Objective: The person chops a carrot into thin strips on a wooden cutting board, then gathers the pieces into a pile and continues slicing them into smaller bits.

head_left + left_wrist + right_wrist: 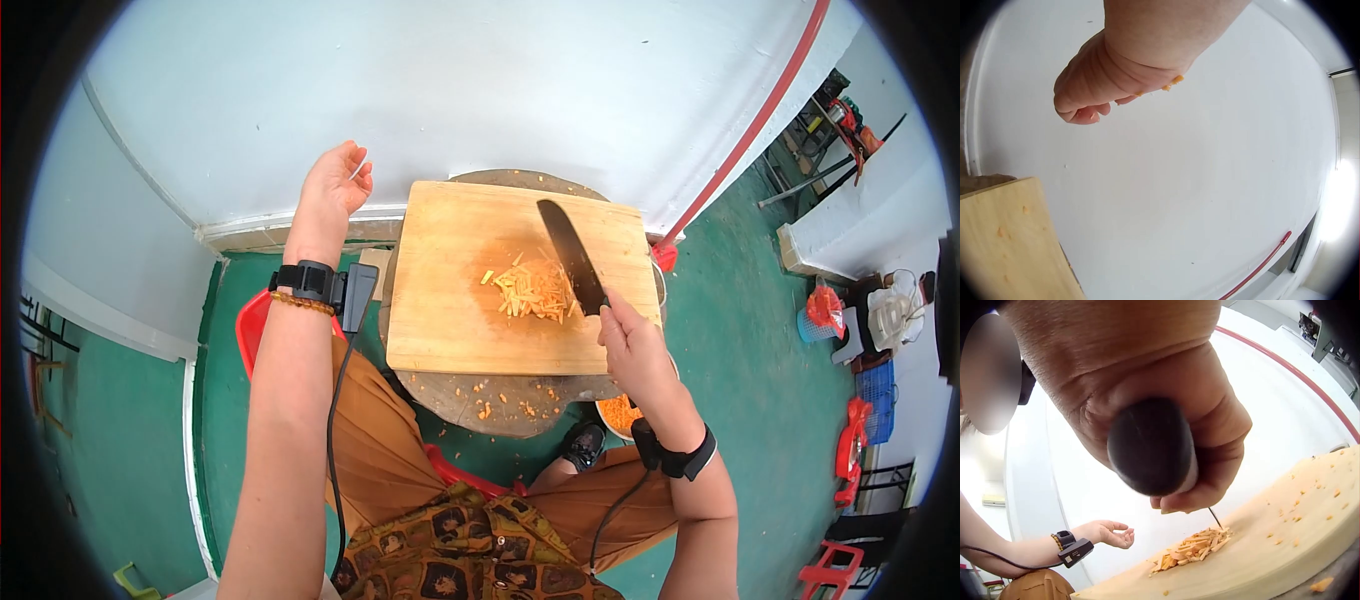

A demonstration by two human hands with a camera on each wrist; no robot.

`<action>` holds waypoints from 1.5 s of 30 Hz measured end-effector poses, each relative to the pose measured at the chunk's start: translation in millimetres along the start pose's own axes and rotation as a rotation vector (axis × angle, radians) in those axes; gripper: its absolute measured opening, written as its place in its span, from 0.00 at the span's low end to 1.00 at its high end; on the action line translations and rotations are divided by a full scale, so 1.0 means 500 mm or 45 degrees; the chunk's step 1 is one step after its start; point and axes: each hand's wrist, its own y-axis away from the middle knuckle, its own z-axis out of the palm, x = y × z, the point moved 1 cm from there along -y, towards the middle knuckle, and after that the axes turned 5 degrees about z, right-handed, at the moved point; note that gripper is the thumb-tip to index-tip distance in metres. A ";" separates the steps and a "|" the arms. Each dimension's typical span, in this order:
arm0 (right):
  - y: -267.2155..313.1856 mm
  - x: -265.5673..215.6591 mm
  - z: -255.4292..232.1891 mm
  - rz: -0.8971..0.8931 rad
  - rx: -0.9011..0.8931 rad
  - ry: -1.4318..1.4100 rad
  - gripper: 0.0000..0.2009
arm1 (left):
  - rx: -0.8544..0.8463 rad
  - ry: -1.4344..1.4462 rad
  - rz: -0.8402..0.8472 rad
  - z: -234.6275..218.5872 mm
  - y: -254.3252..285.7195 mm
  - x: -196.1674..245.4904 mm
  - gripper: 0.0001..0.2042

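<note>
A kitchen knife (572, 255) with a dark blade is in my right hand (637, 345), whose fingers wrap around the black handle (1150, 447). Its blade stands at the right side of a pile of orange carrot strips (530, 290) on the wooden cutting board (430, 330). In the right wrist view the blade's lower edge meets the right end of the strips (1191, 550). My left hand (338, 180) is raised beyond the board's far left corner, holding nothing, its fingers loosely bent. Small orange bits cling to the heel of that hand (1107, 78) in the left wrist view.
The board lies on a round stump-like block (470, 400) scattered with orange crumbs. Below its right side sits a bowl of orange pieces (618, 416). A white wall (420, 90) rises close behind, with a red pipe (745, 140) on the right. A red stool (252, 325) shows at left.
</note>
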 end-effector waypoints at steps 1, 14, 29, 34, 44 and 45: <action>0.003 -0.008 -0.002 -0.015 0.028 -0.014 0.16 | -0.001 0.001 -0.003 0.000 -0.001 -0.001 0.14; -0.002 0.015 0.011 -0.019 0.001 -0.014 0.16 | -0.351 -0.406 0.088 0.064 0.071 -0.075 0.18; -0.015 0.020 -0.002 0.008 0.006 0.007 0.15 | -0.523 -0.419 0.090 0.121 0.122 -0.089 0.19; -0.010 0.009 -0.001 -0.037 0.026 -0.041 0.16 | -0.506 -0.389 0.078 0.119 0.121 -0.082 0.20; -0.008 0.004 0.001 -0.021 -0.047 0.031 0.17 | -0.499 -0.344 0.066 0.126 0.119 -0.082 0.20; -0.007 0.007 -0.001 -0.013 -0.050 0.020 0.17 | -0.502 -0.337 0.064 0.128 0.120 -0.082 0.20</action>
